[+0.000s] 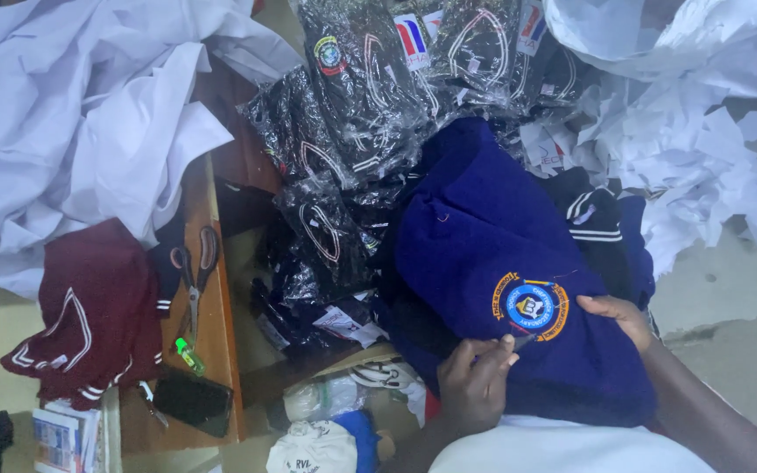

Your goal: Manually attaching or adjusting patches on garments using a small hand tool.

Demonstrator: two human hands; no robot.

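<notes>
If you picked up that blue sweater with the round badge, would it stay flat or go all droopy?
Probably droopy: the blue sweater already sags in soft folds. It looks thick-knitted, so likely not slippery. The stitched badge may stay a little stiffer.

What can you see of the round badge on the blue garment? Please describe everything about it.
The round badge looks embroidered: a blue centre with a small pale crest, ringed by orange-yellow bands with lettering. It sits flat on the dark blue garment, which lies over the person's lap. The left hand holds a thin, partly hidden tool at its lower left edge; the right hand presses the cloth just to its right.
</notes>
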